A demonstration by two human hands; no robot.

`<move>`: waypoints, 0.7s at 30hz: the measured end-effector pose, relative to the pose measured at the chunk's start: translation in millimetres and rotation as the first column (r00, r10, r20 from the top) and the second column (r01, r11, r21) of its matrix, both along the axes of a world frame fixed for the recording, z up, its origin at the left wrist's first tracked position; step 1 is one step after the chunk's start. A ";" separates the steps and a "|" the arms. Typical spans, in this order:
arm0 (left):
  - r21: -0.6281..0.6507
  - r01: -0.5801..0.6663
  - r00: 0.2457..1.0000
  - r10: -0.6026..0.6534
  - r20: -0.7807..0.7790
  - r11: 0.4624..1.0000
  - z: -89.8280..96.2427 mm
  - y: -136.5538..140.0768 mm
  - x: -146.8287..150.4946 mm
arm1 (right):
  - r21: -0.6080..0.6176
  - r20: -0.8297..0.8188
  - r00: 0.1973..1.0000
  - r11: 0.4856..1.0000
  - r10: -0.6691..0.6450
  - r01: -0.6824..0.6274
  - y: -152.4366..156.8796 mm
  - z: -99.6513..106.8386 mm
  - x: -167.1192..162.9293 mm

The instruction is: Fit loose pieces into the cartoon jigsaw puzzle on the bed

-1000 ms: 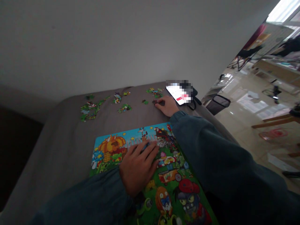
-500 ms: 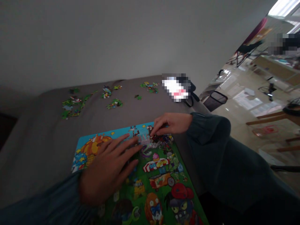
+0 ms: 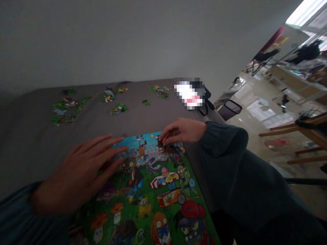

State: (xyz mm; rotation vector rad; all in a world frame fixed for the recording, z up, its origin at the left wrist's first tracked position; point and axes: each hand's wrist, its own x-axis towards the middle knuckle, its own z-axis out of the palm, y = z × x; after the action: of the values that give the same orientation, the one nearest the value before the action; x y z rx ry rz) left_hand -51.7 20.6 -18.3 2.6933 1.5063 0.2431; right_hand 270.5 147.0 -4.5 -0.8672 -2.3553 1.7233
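Note:
A colourful cartoon jigsaw puzzle [image 3: 163, 194] lies on the grey cloth in front of me, with characters on a green ground and a blue sky strip along its far edge. My left hand [image 3: 87, 166] is open, fingers stretched over the puzzle's far left part and hiding it. At the far right corner, my right hand [image 3: 178, 131] has its thumb and fingers drawn together in a pinch, low over the picture. Whatever is between those fingertips is too small and dark to make out.
Loose puzzle pieces lie beyond the board: a spread cluster [image 3: 66, 110] at the left, small groups [image 3: 119, 109] in the middle and another [image 3: 160, 91] farther right. A blurred-out white object [image 3: 189, 95] sits near the cloth's right edge. Wooden furniture legs [image 3: 306, 131] stand on the floor at right.
My left hand has moved left, uncovering more of the puzzle's middle, including a zombie figure. My right hand stays at the far right corner, still pinched. The view has shifted slightly.

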 end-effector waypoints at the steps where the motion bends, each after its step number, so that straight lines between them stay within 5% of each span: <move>1: -0.010 0.001 1.000 -0.001 -0.007 1.000 -1.0 0.5 -1.6 | 0.000 -0.003 1.000 1.000 -0.002 0.002 0.2 0.1 0.2; 15: -0.009 0.028 0.999 -0.028 0.030 1.000 -14.8 1.1 -0.5 | 0.057 0.032 0.999 0.998 -0.002 0.000 2.2 17.6 17.7; 21: -0.098 0.010 0.999 -0.006 0.049 0.995 -17.9 3.1 -1.8 | -0.100 0.113 0.993 0.994 -0.019 0.031 -3.6 10.6 6.0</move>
State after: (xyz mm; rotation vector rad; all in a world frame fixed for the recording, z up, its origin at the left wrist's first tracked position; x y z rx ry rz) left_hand -53.5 23.7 -36.2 2.5977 1.4542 0.2262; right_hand 276.5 143.5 6.1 -1.0310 -2.3307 1.8453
